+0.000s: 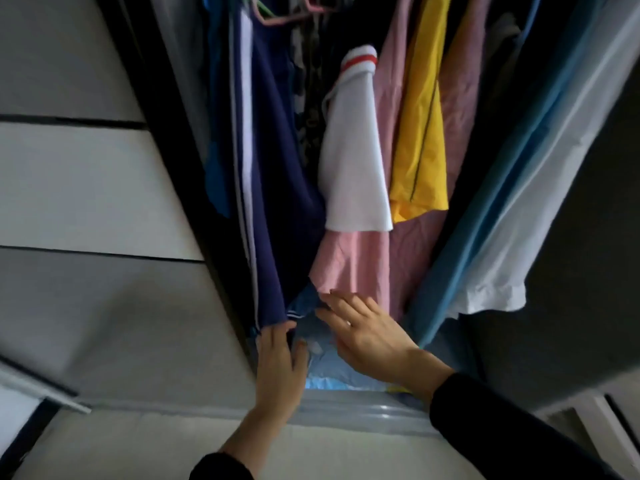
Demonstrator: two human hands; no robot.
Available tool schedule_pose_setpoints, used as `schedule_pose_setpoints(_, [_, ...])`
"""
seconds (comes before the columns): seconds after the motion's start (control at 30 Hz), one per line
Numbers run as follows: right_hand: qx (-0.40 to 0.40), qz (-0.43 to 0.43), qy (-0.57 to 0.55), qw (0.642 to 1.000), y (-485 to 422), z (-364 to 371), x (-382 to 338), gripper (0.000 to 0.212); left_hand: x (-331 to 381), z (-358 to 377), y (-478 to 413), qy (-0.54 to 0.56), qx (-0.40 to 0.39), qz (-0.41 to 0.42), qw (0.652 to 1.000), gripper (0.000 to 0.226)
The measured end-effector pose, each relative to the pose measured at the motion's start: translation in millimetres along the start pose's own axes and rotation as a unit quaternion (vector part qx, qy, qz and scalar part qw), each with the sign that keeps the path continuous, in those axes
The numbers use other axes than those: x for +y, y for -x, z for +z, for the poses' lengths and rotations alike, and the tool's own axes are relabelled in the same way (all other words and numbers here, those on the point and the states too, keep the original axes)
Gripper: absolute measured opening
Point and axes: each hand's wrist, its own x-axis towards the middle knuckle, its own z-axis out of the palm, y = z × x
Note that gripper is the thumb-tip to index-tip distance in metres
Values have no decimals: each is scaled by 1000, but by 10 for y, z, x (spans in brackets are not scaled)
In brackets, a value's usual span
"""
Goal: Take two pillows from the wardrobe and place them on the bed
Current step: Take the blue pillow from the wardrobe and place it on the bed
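Pale-blue bundle [329,368], probably a pillow, lies low in the wardrobe [173,168] under hanging clothes. Head view: left hand [280,365] and right hand [363,332] both spread flat, gripping nothing, parting the navy garment [277,202] and pink shirt [349,265]. Risk: hems snag and drag out with the pillow; bed unseen.

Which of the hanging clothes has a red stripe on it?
The white garment in the middle, between navy and pink ones; its folded top carries a red band. The others show none.

hanging clothes [353,140] fill the wardrobe [166,174], both hands [363,332] below them over a pillow [325,375].
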Motion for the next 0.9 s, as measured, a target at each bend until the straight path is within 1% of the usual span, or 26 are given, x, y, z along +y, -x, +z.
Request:
schedule_pose_setpoints(0.1, [-71, 61, -37, 995, 645, 384, 209, 54, -111, 614, 236, -29, -106, 0, 994, 22])
schedule_pose_setpoints(0.13, [-92, 82, -42, 991, 875, 523, 330, 53, -146, 877, 290, -38, -137, -3, 990, 21])
schedule_pose_setpoints(0.27, [-143, 156, -73, 975, 1490, 1065, 701, 51, -416, 1675, 384, -97, -245, -9, 965, 30])
schedule_pose_setpoints(0.37, [-187, 190, -75, 961, 1899, 1760, 977, 48, -814, 2339, 387, -131, -288, 12, 948, 31])
schedule_pose_setpoints(0.47, [-193, 206, -66, 957, 2237, 2590, 1255, 50, -1275, 3020, 305, -158, -290, 23, 944, 31])
schedule_pose_setpoints(0.57, [-181, 231, -63, 954, 2425, 3458, 1568, 47, -1809, 3668, 131, -172, -262, 39, 949, 35])
schedule_pose_setpoints(0.67, [-158, 257, -55, 952, 2540, 4325, 1928, 49, -2381, 4253, -124, -212, -238, 95, 943, 43])
schedule_pose_setpoints(0.77, [-101, 275, -42, 955, 2553, 5009, 2303, 57, -2859, 4719, -474, -251, -176, 129, 943, 50])
schedule_pose_setpoints(0.83, [-49, 288, -26, 956, 2518, 5353, 2561, 66, -3092, 4943, -731, -252, -142, 143, 947, 63])
schedule_pose_setpoints(0.87, [-29, 304, -24, 952, 2491, 5486, 2687, 70, -3183, 5018, -853, -258, -139, 147, 945, 74])
schedule_pose_setpoints(0.9, [-17, 324, -24, 945, 2466, 5601, 2815, 73, -3270, 5069, -974, -266, -139, 150, 942, 91])
